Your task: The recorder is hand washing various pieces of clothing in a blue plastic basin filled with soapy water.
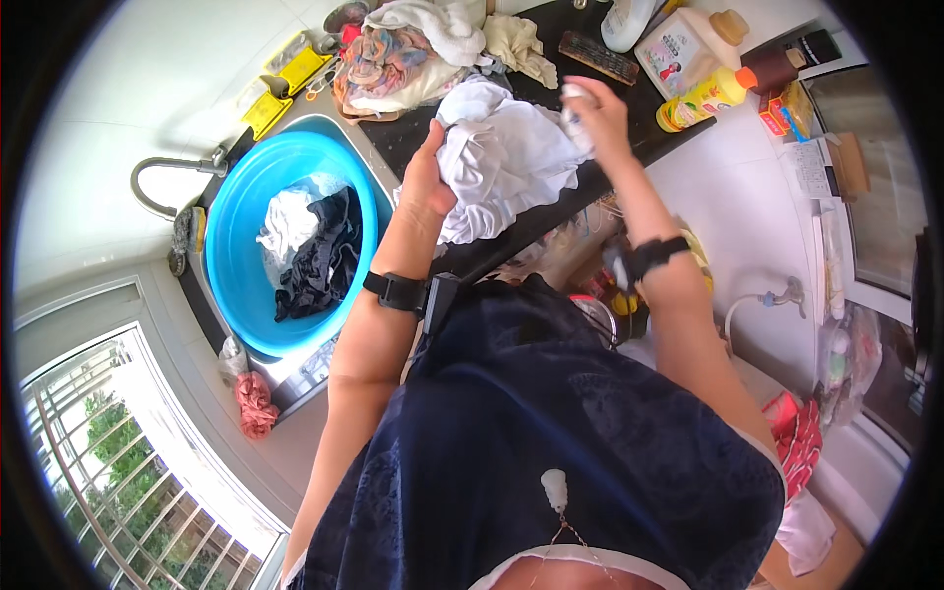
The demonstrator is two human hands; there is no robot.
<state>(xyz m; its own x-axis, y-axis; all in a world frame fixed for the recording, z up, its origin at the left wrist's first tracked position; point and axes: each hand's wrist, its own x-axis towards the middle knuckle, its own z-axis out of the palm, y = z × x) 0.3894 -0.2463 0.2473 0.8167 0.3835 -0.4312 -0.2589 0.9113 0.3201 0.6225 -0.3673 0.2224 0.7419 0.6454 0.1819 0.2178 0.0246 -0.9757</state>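
A wet-looking white cloth garment (pixel 509 158) lies bunched on the black countertop (pixel 394 140) before me. My left hand (pixel 431 173) holds its left side, thumb up along a gathered fold. On the right, my right hand (pixel 601 114) is closed around a small white object (pixel 577 118), perhaps a bar of soap or a bit of cloth; the fingers partly hide it. To the left, a blue plastic basin (pixel 228 280) stands in the sink, with a white cloth (pixel 289 225) and a black garment (pixel 324 258) in some sudsy water.
Behind the garment are piled clothes (pixel 391 66), a beige cloth (pixel 520 48) and a scrubbing brush (pixel 599 57). A yellow bottle (pixel 700 99) and a large detergent jug (pixel 682 51) stand at the back right. A curved faucet (pixel 147 173) rises beyond the basin.
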